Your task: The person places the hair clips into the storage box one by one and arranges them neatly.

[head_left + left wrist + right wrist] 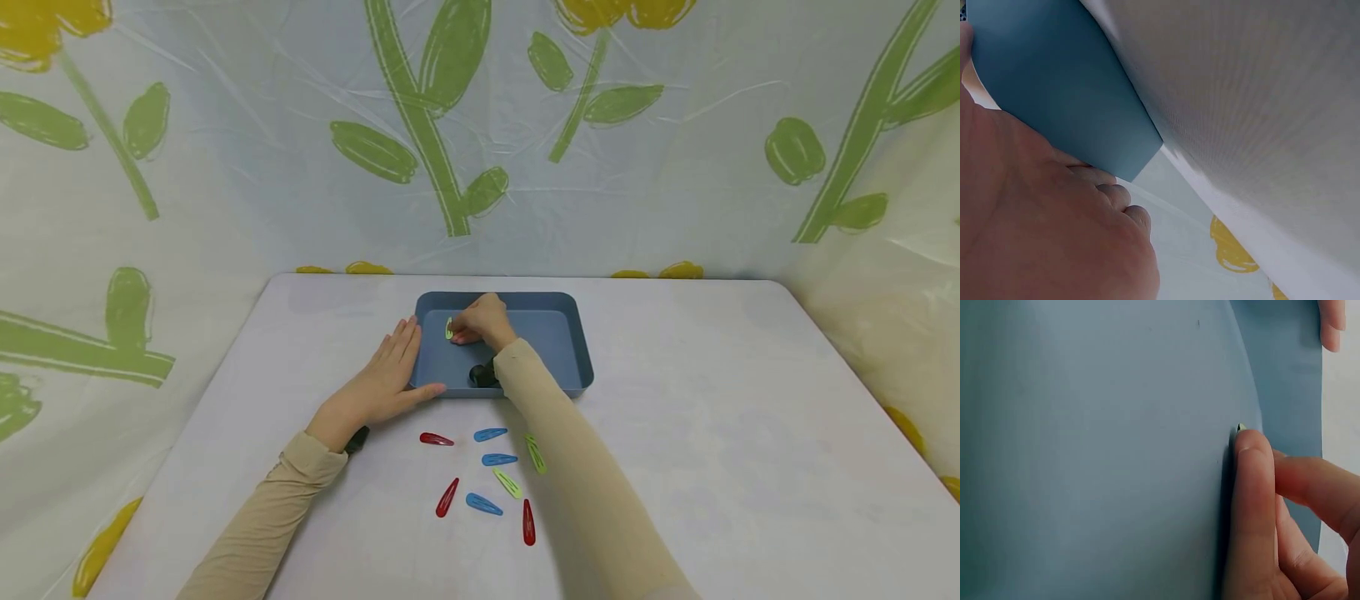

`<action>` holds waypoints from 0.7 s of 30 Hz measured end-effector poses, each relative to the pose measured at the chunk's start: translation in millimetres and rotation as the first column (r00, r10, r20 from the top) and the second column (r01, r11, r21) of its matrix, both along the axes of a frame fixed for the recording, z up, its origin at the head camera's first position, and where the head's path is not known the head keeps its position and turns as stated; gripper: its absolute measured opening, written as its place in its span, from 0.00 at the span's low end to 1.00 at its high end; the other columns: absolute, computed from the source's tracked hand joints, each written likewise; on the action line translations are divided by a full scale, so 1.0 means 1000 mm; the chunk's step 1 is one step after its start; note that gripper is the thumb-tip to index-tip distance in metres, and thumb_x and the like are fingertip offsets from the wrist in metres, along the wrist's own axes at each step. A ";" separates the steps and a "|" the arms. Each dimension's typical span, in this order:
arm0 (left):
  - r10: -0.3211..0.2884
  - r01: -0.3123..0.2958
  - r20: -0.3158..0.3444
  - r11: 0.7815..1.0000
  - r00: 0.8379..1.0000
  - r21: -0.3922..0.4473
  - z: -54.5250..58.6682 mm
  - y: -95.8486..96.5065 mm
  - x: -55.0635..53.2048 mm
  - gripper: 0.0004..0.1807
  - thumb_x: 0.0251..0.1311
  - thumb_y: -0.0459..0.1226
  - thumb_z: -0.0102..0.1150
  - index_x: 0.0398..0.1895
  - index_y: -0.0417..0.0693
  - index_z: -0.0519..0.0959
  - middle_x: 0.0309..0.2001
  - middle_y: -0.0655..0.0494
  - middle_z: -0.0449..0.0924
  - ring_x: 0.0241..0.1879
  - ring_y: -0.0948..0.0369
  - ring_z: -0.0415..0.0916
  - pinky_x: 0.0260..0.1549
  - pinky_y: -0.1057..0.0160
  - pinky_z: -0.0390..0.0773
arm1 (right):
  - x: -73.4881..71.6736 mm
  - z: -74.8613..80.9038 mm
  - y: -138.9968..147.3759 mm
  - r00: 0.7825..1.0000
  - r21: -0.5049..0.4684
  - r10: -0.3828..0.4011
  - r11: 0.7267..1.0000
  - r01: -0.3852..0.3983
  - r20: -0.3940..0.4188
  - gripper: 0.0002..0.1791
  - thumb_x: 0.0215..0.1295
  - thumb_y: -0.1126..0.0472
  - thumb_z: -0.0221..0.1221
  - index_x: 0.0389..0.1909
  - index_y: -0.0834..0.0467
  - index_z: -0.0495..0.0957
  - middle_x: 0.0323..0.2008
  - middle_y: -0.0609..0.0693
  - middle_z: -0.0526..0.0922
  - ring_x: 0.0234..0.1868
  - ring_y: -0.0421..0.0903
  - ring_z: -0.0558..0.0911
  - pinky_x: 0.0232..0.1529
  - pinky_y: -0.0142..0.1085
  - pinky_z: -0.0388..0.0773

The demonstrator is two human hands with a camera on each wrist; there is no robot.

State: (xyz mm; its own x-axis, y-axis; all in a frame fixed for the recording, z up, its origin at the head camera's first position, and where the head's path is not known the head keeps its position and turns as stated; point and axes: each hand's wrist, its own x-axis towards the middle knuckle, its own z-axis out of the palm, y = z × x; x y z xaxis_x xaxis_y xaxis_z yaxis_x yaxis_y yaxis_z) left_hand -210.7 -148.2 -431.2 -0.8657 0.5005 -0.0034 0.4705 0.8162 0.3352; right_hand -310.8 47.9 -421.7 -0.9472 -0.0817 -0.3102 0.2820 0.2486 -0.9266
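My right hand reaches into the left part of a blue-grey rectangular tray and pinches a yellow-green snap hair clip close over the tray floor. In the right wrist view only the clip's tip shows past the fingertips. My left hand rests against the tray's left side, fingers straight along the wall and thumb at the front rim. The left wrist view has that hand with its fingers on the outer wall.
In front of the tray lie several loose hair clips: red ones, blue ones and yellow-green ones. My right sleeve passes beside them. A flowered sheet hangs behind the white table.
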 end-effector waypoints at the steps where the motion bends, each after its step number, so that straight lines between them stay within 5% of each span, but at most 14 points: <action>1: 0.001 -0.001 0.001 1.000 1.000 0.001 0.000 0.000 0.000 0.60 0.64 0.70 0.43 0.78 0.33 0.37 0.79 0.42 0.27 0.78 0.47 0.26 0.73 0.45 0.37 | 0.000 0.000 0.000 1.000 0.004 -0.007 1.000 0.007 0.003 0.05 0.52 0.75 0.69 0.29 0.73 0.84 0.18 0.58 0.84 0.15 0.44 0.83 0.22 0.34 0.83; 21: 0.010 -0.010 0.005 1.000 1.000 0.003 0.000 0.002 0.004 0.60 0.64 0.70 0.43 0.78 0.33 0.37 0.79 0.42 0.28 0.78 0.48 0.25 0.73 0.45 0.37 | 0.002 0.001 0.005 0.998 -0.027 -0.013 1.000 0.014 0.060 0.10 0.52 0.73 0.71 0.34 0.73 0.83 0.21 0.59 0.85 0.17 0.44 0.84 0.28 0.36 0.84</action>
State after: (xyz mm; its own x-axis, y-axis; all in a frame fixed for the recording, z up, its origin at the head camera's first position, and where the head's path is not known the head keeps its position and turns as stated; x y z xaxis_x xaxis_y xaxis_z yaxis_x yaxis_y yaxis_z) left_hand -207.1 -146.3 -431.3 -0.8705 0.4922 -0.0064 0.4609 0.8196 0.3404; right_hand -308.5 52.9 -420.7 -0.9280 -0.0780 -0.3644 0.3406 0.2193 -0.9143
